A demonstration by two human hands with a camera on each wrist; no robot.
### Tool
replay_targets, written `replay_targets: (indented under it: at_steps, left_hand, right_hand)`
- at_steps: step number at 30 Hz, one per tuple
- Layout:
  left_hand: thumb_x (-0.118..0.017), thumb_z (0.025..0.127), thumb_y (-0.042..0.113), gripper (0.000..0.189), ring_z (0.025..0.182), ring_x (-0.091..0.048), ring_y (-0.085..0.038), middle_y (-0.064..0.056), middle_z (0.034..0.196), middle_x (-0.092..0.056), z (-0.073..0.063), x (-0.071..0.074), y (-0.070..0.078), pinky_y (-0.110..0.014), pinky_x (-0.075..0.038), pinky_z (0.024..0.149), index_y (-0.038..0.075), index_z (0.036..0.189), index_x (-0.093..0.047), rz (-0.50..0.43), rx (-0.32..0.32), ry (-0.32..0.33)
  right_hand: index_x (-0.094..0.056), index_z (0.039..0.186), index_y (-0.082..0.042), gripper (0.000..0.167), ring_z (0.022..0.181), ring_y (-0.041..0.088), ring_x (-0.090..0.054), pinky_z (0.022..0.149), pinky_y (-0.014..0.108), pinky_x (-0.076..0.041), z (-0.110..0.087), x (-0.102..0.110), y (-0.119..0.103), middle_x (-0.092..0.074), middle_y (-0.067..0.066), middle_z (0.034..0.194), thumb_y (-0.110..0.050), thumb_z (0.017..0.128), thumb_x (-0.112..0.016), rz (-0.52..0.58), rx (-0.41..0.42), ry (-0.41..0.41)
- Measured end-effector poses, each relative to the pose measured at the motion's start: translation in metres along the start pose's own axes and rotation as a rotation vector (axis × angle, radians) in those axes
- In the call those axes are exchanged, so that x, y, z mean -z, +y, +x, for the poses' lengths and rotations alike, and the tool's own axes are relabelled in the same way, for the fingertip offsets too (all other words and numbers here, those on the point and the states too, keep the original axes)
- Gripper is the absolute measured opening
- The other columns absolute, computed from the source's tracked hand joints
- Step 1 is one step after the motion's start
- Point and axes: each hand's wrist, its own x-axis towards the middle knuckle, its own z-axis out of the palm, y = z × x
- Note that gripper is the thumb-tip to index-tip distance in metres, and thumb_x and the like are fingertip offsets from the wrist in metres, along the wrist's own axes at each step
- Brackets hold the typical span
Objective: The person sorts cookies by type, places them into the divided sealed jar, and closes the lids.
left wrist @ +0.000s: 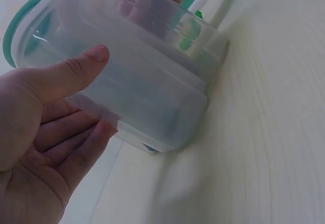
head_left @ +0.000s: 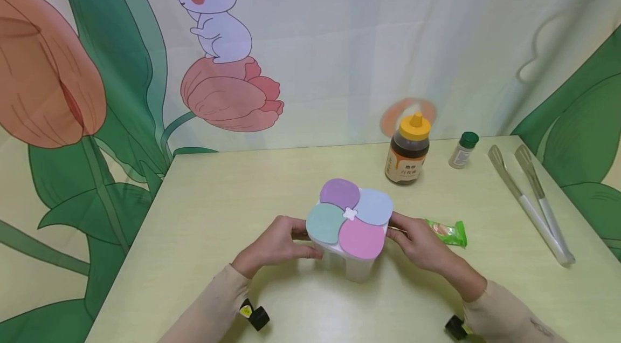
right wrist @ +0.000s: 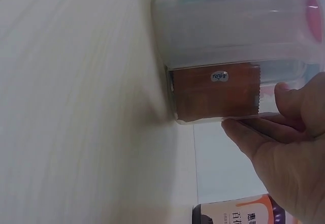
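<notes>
A clear plastic storage box (head_left: 358, 269) with several compartments is near the middle of the table, upright. Its flower-shaped lid has purple (head_left: 339, 193), light blue (head_left: 374, 206), green (head_left: 323, 223) and pink petals (head_left: 361, 239), all lying flat. My left hand (head_left: 277, 243) grips the box's left side, thumb on the near wall and fingers behind. On the opposite side, my right hand (head_left: 422, 243) holds a corner between thumb and fingers. Through the wall in the right wrist view, a brown packet (right wrist: 218, 92) shows inside one compartment.
Behind the box stands a honey bottle (head_left: 407, 154) with a yellow cap. A small green-capped jar (head_left: 463, 150) is to its right. Beside my right hand lies a green snack packet (head_left: 451, 233). Tongs (head_left: 538, 211) lie along the table's right side, and a printed curtain (head_left: 330, 52) hangs behind.
</notes>
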Motion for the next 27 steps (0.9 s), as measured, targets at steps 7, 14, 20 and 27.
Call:
replay_targets:
  at_steps: [7, 14, 20, 27]
  left_hand:
    - [-0.085, 0.075, 0.023, 0.034, 0.098, -0.07, -0.013, 0.001, 0.105, -0.074, -0.003, -0.003, 0.003, -0.029, -0.057, 0.089, 0.015, 0.106, -0.074, 0.03, -0.005, 0.013]
    - [-0.085, 0.075, 0.025, 0.033, 0.099, -0.071, -0.02, 0.001, 0.104, -0.074, -0.007, -0.008, 0.006, -0.031, -0.058, 0.089, 0.017, 0.105, -0.074, 0.04, -0.004, 0.04]
    - [-0.085, 0.074, 0.025, 0.032, 0.095, -0.072, -0.017, 0.001, 0.1, -0.075, -0.008, -0.012, 0.008, -0.023, -0.057, 0.085, 0.015, 0.103, -0.075, 0.057, -0.018, 0.076]
    - [-0.086, 0.073, 0.026, 0.033, 0.09, -0.072, -0.011, 0.002, 0.098, -0.075, -0.011, -0.018, 0.009, -0.019, -0.057, 0.081, 0.014, 0.102, -0.075, 0.092, -0.043, 0.122]
  right_hand:
    - [-0.056, 0.13, 0.003, 0.032, 0.113, 0.035, -0.064, 0.09, 0.042, -0.056, 0.002, 0.0, 0.001, -0.064, 0.021, 0.124, -0.003, 0.099, -0.052, -0.003, 0.032, -0.007]
    - [-0.052, 0.132, 0.007, 0.034, 0.114, 0.038, -0.062, 0.092, 0.043, -0.055, 0.006, 0.001, 0.003, -0.062, 0.025, 0.126, 0.001, 0.099, -0.048, -0.004, 0.059, -0.03]
    - [-0.05, 0.134, 0.008, 0.036, 0.114, 0.039, -0.062, 0.093, 0.046, -0.054, 0.01, 0.001, 0.005, -0.06, 0.026, 0.127, 0.002, 0.099, -0.045, -0.018, 0.052, -0.054]
    - [-0.048, 0.135, 0.01, 0.036, 0.117, 0.039, -0.06, 0.097, 0.049, -0.051, 0.016, 0.002, 0.004, -0.059, 0.027, 0.129, 0.0, 0.1, -0.043, -0.05, 0.045, -0.077]
